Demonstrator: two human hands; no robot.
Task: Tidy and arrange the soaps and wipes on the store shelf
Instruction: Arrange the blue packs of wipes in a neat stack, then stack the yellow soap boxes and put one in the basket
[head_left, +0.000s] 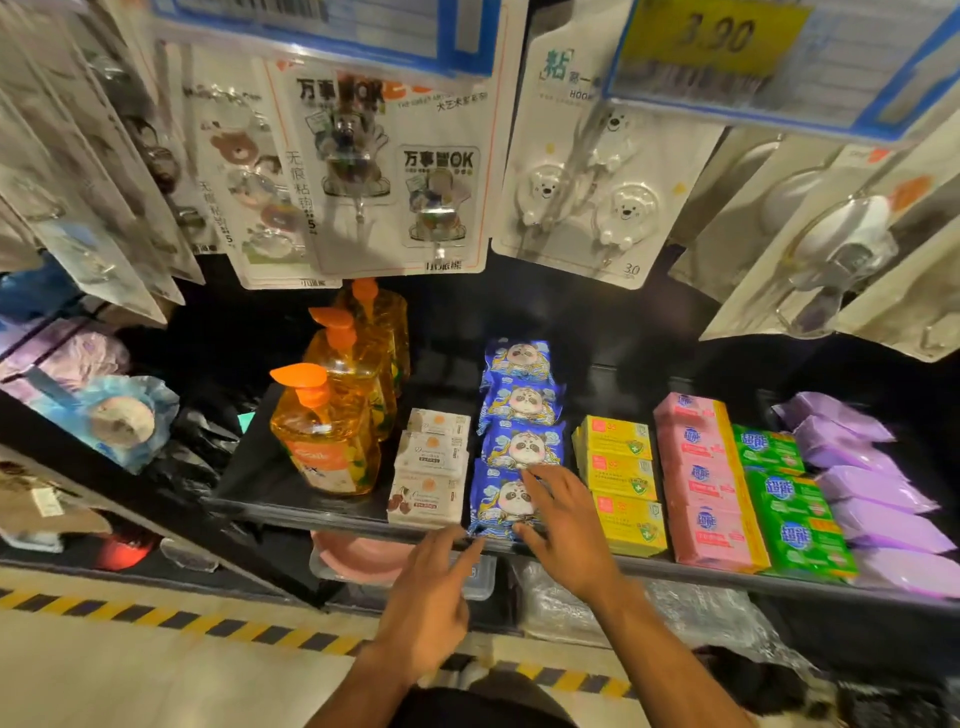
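Blue panda wipes pack (496, 503) covered by right hand (566, 525), fingers spread; corner touched by left hand (431, 597), index finger extended.

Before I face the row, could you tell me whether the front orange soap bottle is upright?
Upright: the front orange soap bottle stands on its base, pump on top.

Dim shelf interior, blurred top edges, wide-angle edge distortion
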